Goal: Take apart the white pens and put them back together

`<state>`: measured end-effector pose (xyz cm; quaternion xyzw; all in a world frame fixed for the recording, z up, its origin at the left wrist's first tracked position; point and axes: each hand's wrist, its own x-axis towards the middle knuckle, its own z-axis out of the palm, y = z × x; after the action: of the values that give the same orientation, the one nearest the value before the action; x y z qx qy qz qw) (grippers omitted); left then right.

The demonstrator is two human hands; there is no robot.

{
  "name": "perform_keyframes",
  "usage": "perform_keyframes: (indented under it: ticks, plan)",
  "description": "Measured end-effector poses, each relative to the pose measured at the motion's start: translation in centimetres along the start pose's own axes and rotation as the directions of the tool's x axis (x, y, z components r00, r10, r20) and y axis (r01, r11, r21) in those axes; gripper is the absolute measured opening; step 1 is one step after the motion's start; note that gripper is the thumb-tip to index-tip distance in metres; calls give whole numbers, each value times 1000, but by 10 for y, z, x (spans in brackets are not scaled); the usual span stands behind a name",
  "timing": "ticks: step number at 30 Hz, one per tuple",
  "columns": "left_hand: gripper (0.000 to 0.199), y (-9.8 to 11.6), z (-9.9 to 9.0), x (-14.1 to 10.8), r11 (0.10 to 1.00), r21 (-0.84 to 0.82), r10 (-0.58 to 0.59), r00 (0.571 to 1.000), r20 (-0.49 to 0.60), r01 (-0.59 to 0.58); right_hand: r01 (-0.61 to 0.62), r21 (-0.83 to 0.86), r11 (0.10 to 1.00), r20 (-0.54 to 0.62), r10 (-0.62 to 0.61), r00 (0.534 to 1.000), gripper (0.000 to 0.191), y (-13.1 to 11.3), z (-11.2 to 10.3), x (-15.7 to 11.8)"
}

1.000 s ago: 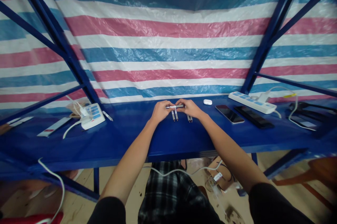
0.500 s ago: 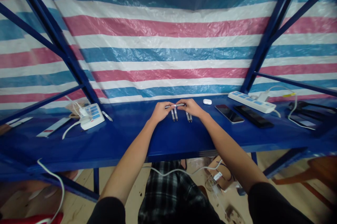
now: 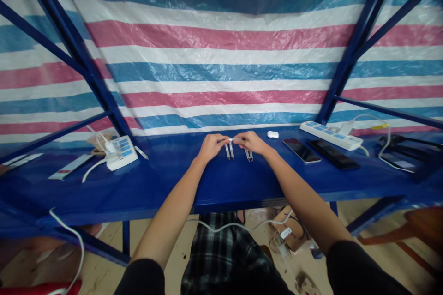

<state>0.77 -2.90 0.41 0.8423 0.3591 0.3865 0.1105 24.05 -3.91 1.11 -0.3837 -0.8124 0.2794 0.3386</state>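
My left hand and my right hand are close together over the blue table, both closed in a pinch. Between their fingertips a slim white-and-grey pen lies level, one end in each hand. Just under the left fingertips, a pair of white pens with dark tips points toward me. A second pair of pens sits below my right hand, its upper part hidden by the fingers.
To the right are a white earbud case, a phone, a black device and a power strip. On the left lie another power strip and a lone pen. Striped sheeting hangs behind.
The dark section of the pen that showed by both hands is now mostly covered by my fingers. Both hands stay in nearly the same place, and the pens on the table have not moved.
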Motion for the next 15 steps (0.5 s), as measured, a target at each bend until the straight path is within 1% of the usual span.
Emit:
perform_keyframes:
  ticks: [5,7,9,12,14,15]
  plan:
    - [25,2,-1,1,995,78,69,997,-21,-68,-15,11,1000,-10,15,1000,46,-1,0,-1]
    - [21,2,-2,2,987,125,111,993,-49,-104,-17,81,997,6,17,1000,50,-2,-1,1]
    - [17,4,-3,3,974,171,164,983,-88,-147,-37,214,976,8,36,999,59,-2,0,3]
    - [15,10,-3,3,953,186,265,955,-131,-239,-108,436,893,-30,135,990,67,0,3,6]
    - [14,16,-1,3,940,149,328,935,-137,-308,-143,565,813,-22,188,982,62,0,6,7]
    - [14,20,1,2,937,138,340,930,-141,-321,-146,625,767,-9,194,981,58,-1,8,8]
